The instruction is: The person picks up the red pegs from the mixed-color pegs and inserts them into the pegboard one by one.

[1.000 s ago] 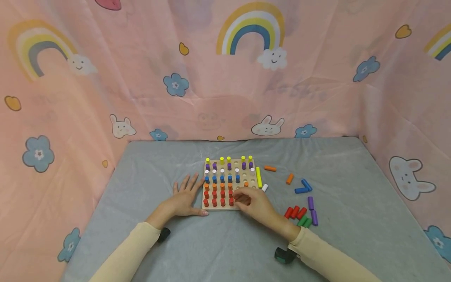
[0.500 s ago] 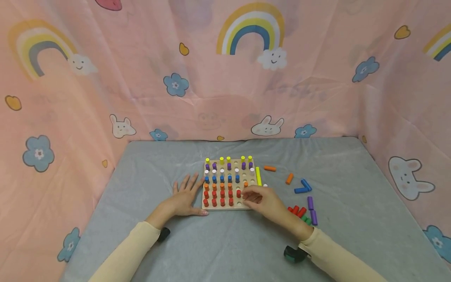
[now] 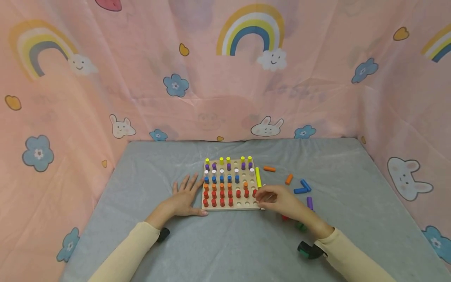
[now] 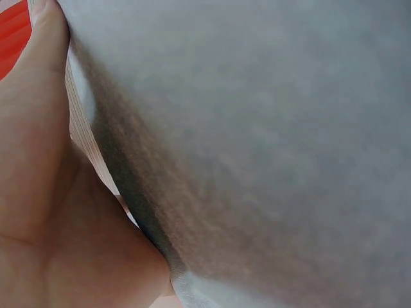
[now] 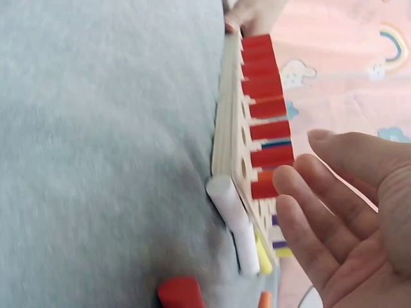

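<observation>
A wooden pegboard point(image 3: 225, 208) on the grey cloth carries rows of coloured pegs standing in its holes. My left hand point(image 3: 184, 199) lies with fingers spread at the board's left side, thumb at the near left corner. Fingers of my right hand point(image 3: 280, 199) are loosely bent at the right end of the second-nearest row, beside a red peg point(image 3: 255, 193). In the right wrist view, a gap shows between thumb and fingertips, with nothing held. The nearest row has red pegs on its left and bare holes on its right.
Right of the board lie a yellow peg stack point(image 3: 258, 177), white pegs point(image 5: 244, 247), orange pegs point(image 3: 289, 179), blue pegs point(image 3: 300, 190) and a purple peg point(image 3: 310, 203). The right forearm partly covers red and green pegs point(image 3: 300, 226). A pink printed curtain point(image 3: 211, 109) stands behind.
My right hand has moved rightward along the board, uncovering more red pegs in the second-nearest row and bare holes in the nearest. My left hand has stayed in place.
</observation>
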A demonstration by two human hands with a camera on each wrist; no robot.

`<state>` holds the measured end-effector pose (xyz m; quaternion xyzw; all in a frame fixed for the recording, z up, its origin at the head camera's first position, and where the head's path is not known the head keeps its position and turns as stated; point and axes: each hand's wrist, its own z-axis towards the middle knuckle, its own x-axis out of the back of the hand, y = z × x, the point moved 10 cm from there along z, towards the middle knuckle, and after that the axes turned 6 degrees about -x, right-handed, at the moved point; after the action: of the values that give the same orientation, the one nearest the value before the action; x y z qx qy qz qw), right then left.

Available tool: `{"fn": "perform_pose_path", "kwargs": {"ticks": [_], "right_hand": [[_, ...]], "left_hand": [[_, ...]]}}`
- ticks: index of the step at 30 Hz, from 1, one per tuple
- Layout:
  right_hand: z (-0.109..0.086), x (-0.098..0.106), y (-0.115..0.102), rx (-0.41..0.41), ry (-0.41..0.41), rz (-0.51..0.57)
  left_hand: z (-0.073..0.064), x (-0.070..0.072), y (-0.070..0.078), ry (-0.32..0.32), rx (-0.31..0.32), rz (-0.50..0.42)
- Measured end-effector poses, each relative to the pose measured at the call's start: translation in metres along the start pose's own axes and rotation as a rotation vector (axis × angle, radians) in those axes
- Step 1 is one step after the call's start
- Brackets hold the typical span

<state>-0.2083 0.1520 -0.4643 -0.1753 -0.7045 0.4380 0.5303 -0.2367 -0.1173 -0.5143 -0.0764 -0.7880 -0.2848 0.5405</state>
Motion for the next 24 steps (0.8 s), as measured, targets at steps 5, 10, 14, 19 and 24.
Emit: {"fn": "perform_pose_path", "kwargs": {"ticks": [5,10,14,19,24], "right_hand": [[-0.004,0.007,0.007,-0.014,-0.050,-0.011],[-0.008,0.013,0.018,-0.057,-0.121,-0.021],[-0.012,0.018,0.028,-0.062,-0.160,-0.011],[-0.018,0.024,0.035,-0.062,-0.211,0.041],[-0.022,0.026,0.042,-0.096,-0.266,0.013]], "left_hand": [[0.000,0.001,0.000,-0.001,0.000,0.000],[0.001,-0.001,-0.001,-0.001,-0.006,-0.006],[0.001,0.000,-0.001,0.016,-0.020,-0.010],[0.001,-0.001,-0.001,0.011,-0.012,-0.005],[0.001,-0.001,-0.001,0.000,-0.004,0.004]]}}
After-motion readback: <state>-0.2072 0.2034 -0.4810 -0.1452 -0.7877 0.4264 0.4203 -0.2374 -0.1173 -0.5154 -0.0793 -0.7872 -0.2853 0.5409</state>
